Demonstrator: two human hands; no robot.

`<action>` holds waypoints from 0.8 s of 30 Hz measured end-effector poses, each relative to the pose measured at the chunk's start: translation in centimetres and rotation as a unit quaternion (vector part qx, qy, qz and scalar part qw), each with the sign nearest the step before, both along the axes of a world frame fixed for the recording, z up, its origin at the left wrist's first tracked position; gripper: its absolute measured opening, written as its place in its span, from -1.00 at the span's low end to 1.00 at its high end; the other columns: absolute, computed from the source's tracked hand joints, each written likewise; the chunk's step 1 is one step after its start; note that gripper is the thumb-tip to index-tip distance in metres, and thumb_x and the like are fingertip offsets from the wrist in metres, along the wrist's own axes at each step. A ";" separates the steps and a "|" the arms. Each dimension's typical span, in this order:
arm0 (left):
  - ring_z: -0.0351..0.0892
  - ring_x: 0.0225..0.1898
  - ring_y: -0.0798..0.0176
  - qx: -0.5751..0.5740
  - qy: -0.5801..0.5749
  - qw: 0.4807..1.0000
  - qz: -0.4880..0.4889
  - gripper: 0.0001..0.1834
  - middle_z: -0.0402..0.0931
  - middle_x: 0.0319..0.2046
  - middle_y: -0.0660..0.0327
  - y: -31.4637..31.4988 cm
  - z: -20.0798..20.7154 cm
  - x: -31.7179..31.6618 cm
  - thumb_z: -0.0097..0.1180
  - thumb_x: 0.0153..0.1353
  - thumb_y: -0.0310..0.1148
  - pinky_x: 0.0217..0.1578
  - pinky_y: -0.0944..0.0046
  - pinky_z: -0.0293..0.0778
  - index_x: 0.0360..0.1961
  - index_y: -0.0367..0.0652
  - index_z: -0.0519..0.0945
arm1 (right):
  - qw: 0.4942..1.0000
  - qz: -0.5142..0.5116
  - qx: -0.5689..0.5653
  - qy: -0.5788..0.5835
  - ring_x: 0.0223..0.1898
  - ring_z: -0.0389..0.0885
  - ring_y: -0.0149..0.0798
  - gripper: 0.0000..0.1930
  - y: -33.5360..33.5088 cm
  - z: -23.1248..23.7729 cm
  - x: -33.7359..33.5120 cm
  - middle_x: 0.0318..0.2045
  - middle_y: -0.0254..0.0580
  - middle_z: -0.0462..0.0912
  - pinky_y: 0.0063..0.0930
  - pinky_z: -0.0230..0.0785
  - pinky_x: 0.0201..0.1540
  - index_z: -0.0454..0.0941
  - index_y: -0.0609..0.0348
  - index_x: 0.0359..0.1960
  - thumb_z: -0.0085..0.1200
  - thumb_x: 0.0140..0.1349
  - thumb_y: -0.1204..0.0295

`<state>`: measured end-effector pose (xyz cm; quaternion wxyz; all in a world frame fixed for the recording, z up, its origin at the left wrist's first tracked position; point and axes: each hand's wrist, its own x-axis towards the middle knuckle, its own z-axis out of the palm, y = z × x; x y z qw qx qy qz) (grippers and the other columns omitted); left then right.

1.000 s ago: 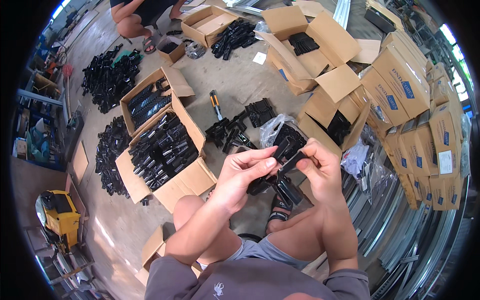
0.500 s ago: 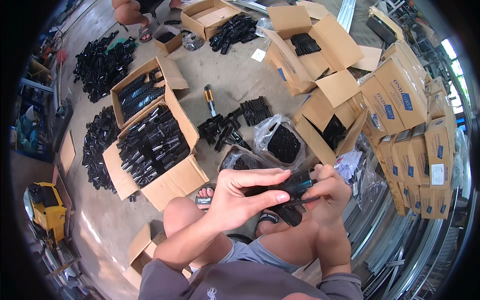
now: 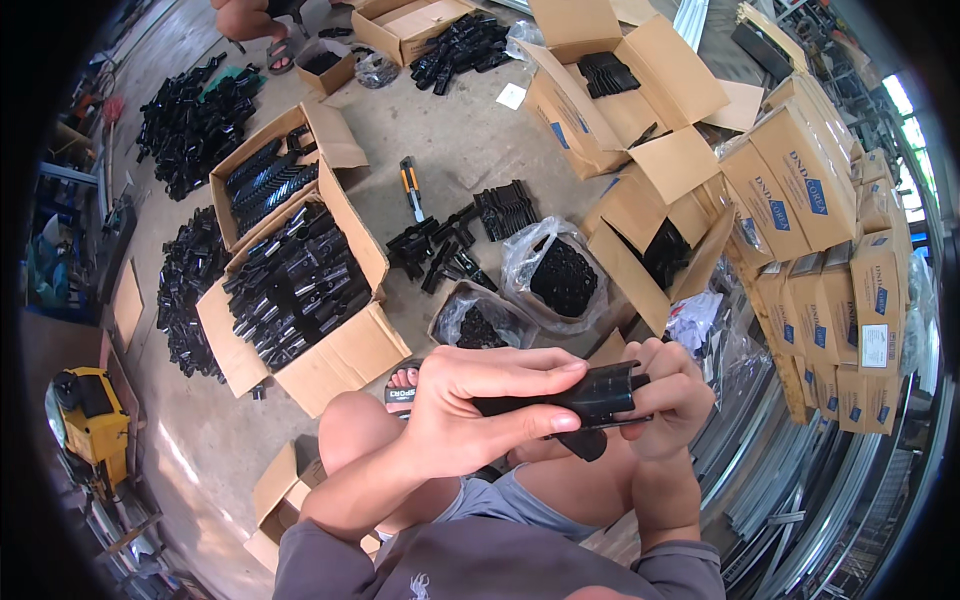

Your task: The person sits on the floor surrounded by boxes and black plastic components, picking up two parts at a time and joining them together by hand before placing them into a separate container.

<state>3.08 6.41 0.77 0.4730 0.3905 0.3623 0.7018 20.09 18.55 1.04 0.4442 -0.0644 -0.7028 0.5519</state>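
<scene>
Above my lap, both hands grip one glossy black part [image 3: 603,394] with a curved, channel-like end and a rounded piece hanging below it. My left hand [image 3: 480,405] pinches its left side between the thumb and the straightened fingers. My right hand [image 3: 672,398] closes around its right end with bent fingers, which hide that end. On the floor ahead lie several loose black parts [image 3: 440,245] and a row of thin black pieces [image 3: 505,210]. Nearer my hands are a clear bag of small black pieces [image 3: 562,277] and a smaller lined box of them [image 3: 480,325].
At the left stands an open carton of stacked black parts [image 3: 300,285], with black heaps [image 3: 195,125] beyond. A yellow-handled tool [image 3: 411,188] lies ahead. Open cartons [image 3: 680,85] and stacked closed boxes [image 3: 790,190] fill the right, above metal profiles [image 3: 790,510]. Another person's leg [image 3: 250,22] shows far left.
The black part has turned so that its curved end shows more fully between my hands. Both hands have lowered slightly, and my right hand has shifted a little to the right.
</scene>
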 end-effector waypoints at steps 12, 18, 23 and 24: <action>0.68 -0.08 0.08 -0.017 0.005 1.000 -0.007 -0.56 0.61 -0.08 -0.21 0.2 0.3 -0.4 0.37 -0.04 -0.68 -0.05 0.26 0.54 -0.05 -0.28 0.67 | 0.999 -0.008 0.021 -0.042 -0.54 0.21 -0.46 -0.70 0.4 -0.2 0.1 -0.54 -0.46 0.24 -0.51 0.05 -0.48 0.53 0.14 -0.47 0.41 0.00 0.26; 0.68 -0.08 0.10 -0.029 0.036 0.999 -0.004 -0.56 0.62 -0.08 -0.18 0.3 0.1 -0.4 0.36 -0.02 -0.69 -0.06 0.27 0.55 -0.04 -0.28 0.67 | 0.998 0.020 0.045 -0.037 -0.54 0.22 -0.45 -0.70 0.8 -0.5 0.1 -0.54 -0.43 0.26 -0.50 0.07 -0.48 0.50 0.15 -0.48 0.41 0.01 0.29; 0.66 -0.11 0.31 -0.017 0.002 1.000 -0.010 -0.59 0.66 -0.08 -0.03 0.7 -0.2 -0.2 0.37 0.04 -0.62 -0.10 0.37 0.54 -0.02 -0.23 0.67 | 0.999 -0.001 0.026 -0.020 -0.56 0.27 -0.40 -0.83 1.0 -1.1 0.0 -0.56 -0.38 0.33 -0.49 0.12 -0.50 0.60 0.19 -0.44 0.39 0.00 0.48; 0.66 -0.10 0.31 -0.033 0.002 0.999 -0.004 -0.58 0.66 -0.08 -0.02 0.7 -0.2 -0.1 0.37 0.04 -0.62 -0.08 0.37 0.54 -0.02 -0.23 0.67 | 0.999 -0.003 0.027 -0.019 -0.56 0.27 -0.40 -0.83 1.0 -1.2 0.0 -0.56 -0.38 0.33 -0.49 0.12 -0.50 0.60 0.19 -0.44 0.39 0.00 0.48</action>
